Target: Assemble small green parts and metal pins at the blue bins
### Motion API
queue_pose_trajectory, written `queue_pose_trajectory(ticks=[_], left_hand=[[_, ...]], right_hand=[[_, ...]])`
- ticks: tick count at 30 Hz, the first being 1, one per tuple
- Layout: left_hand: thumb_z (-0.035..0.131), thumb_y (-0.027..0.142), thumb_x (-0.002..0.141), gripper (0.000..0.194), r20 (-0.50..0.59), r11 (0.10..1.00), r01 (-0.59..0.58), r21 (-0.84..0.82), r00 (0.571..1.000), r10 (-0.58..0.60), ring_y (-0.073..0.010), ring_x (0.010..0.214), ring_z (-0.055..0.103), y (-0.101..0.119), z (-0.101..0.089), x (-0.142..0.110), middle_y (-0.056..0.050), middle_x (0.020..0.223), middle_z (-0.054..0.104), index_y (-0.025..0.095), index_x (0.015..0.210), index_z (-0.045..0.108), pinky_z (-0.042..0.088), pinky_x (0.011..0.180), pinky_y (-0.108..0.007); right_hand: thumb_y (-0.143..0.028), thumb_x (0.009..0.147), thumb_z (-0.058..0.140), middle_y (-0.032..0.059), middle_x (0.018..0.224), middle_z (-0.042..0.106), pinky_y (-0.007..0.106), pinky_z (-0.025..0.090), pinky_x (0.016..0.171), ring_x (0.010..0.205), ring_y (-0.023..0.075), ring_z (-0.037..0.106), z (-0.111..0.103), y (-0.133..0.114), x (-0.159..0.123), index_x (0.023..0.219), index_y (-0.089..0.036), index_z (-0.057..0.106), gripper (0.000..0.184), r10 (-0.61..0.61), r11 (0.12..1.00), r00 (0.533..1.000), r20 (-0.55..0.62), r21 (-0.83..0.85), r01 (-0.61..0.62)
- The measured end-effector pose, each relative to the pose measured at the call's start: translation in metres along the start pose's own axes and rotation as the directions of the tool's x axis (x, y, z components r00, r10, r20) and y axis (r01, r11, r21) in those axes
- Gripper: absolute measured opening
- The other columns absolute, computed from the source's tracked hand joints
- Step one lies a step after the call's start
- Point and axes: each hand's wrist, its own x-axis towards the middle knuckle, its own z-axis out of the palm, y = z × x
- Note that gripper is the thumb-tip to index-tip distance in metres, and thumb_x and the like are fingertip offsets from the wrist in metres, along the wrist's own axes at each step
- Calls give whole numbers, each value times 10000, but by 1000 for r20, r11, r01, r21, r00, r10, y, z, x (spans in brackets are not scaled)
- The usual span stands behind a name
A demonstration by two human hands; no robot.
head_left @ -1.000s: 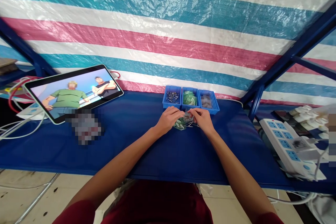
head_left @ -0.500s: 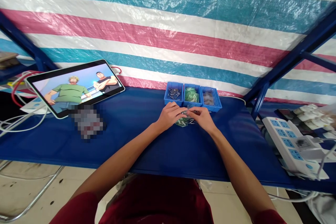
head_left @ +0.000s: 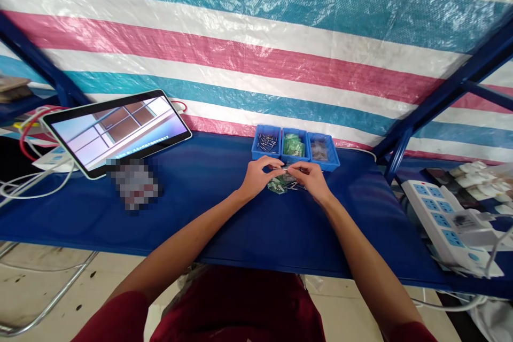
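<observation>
Hands (head_left: 258, 176) (head_left: 315, 179) adjacent, fingertips (head_left: 279, 173) nearly closed, anything held unclear

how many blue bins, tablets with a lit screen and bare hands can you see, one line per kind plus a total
Left bin, middle bin and right bin, all blue: 3
Tablet with a lit screen: 1
Left hand and right hand, both bare: 2
Total: 6
</observation>
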Motion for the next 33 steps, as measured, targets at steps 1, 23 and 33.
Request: queue_pose_trajectory(ticks=[1, 23, 33], left_hand=[[699, 454, 791, 311, -7, 995, 68, -69, 998, -69, -174, 737, 649, 1, 1, -1, -62, 819, 724, 158, 881, 728, 523, 705, -296], [438, 137, 936, 269, 244, 696, -408, 591, 913, 327, -224, 977, 569, -7, -28, 16, -91, 996, 682, 187, 995, 696, 396, 828, -375], [452, 196, 957, 247, 299, 850, -377, 368, 913, 276, -169, 903, 643, -6, -16, 1, -73, 973, 709, 181, 972, 698, 458, 807, -308]], right_hand=[[-495, 674, 702, -22, 539, 513, 233, 293, 447, 466, 83, 372, 0, 1, 0, 709, -156, 691, 341, 11, 1000, 1000, 2, 25, -11], [-154, 690, 746, -1, 631, 633, 261, 277, 542, 581, 143, 544, -27, 4, 0, 739, -216, 670, 109, 98, 551, 971, 218, -825, 129], [-145, 774, 626, 10, 648, 610, 265, 291, 566, 623, 154, 532, -32, 3, 4, 743, -203, 672, 80, 58, 546, 967, 249, -819, 178]])
